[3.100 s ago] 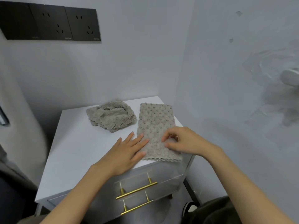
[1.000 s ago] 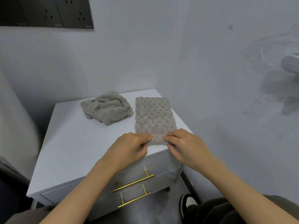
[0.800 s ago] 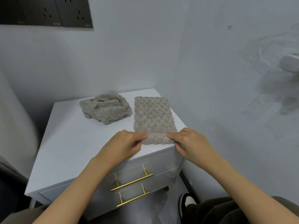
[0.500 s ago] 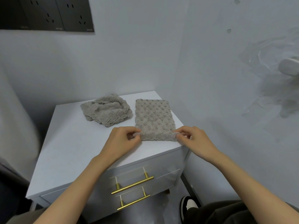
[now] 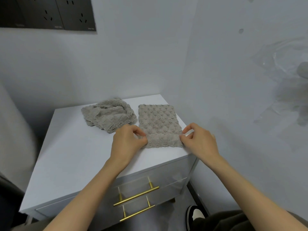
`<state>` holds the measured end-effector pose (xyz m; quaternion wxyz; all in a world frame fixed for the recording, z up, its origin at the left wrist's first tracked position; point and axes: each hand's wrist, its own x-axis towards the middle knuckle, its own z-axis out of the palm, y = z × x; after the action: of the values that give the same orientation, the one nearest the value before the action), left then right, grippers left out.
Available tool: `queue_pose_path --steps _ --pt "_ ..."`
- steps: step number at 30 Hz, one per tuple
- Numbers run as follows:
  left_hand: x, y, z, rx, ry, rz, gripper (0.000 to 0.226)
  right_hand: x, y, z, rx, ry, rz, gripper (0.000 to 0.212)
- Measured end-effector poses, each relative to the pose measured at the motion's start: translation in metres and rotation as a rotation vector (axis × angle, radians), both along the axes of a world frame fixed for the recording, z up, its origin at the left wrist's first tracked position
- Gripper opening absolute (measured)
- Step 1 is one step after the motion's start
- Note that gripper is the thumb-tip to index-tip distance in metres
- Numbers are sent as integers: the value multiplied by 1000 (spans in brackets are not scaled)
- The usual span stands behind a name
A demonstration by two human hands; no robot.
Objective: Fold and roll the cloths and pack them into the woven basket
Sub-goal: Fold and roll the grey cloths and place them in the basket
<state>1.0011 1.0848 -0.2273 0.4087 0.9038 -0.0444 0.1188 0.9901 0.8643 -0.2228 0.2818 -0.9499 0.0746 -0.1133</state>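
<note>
I am at the start of the rolling step for the folded cloth (image 5: 158,120). It lies flat as a long strip on the white cabinet top (image 5: 75,155), in the two o'clock part of that top, with its long side running from six o'clock to twelve o'clock. The end at six o'clock is turned over on itself into a first low roll (image 5: 164,141).

My left hand (image 5: 126,141) pinches this roll at its nine o'clock end, with the thumb and the first fingers curled on the fabric. My right hand (image 5: 199,140) pinches the three o'clock end in the same way, thumb and forefinger closed on the cloth and the other fingers loosely bent.

The crumpled cloth (image 5: 108,114) lies at nine o'clock of the folded one, just beside it, and no hand is on it. The woven basket is not in view, so I cannot say where it stands.

I think the next move asks both hands to turn the roll toward twelve o'clock at the same pace, so it stays straight and tight. The fabric looks thick and bumpy, so I expect it to spring open if I let go too early. After that the crumpled cloth needs the same folding and rolling
</note>
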Motion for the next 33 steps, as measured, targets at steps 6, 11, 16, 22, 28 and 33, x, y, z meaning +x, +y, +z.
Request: queue_pose_path --steps 6,11,16,22,28,33 --pt "-3 -10 -2 186 -265 -185 23 2 3 -9 -240 -244 164 10" --pt "-8 -14 -5 317 -316 -336 26 -4 13 -12 -393 -325 470 36" --pt "-11 -10 -6 430 -292 -337 31 -7 13 -12 -472 -262 490 37" --pt "-10 4 -4 384 -218 -357 34 -10 9 -12 -456 -185 483 41" --pt "-5 7 -6 353 -190 -327 31 -8 6 -12 -433 -134 395 42" --pt "-1 8 -11 226 -91 -316 28 -3 -2 -8 -203 -29 399 37"
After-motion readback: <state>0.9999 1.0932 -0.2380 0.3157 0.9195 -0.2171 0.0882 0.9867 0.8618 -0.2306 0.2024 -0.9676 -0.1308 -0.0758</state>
